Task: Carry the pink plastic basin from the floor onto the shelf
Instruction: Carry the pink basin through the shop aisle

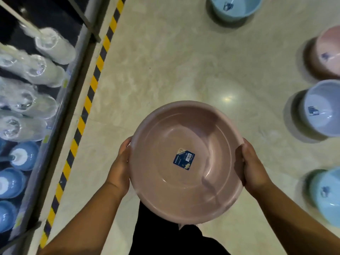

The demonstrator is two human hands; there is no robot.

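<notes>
Now both hands, left [119,168] and right [253,168], clasp the pink basin [185,162] by its rim above the floor [165,61], shelf [36,89] at left

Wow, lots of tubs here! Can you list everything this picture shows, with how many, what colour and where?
pink basin: one, dusty pink, centre, held up above the floor, open side up
label: one, dark blue, stuck inside the held basin's bottom
basins on the floor: four along the top and right edges; light blue at top, pink at upper right, pale blue at right, light blue at lower right
shelf: one, dark-framed, left edge
shelf goods: whitish containers above, blue ones below; too blurred to count
hazard tape: one yellow-and-black strip on the floor beside the shelf
floor: beige, glossy
left hand: on the basin's left rim
right hand: on its right rim
</notes>
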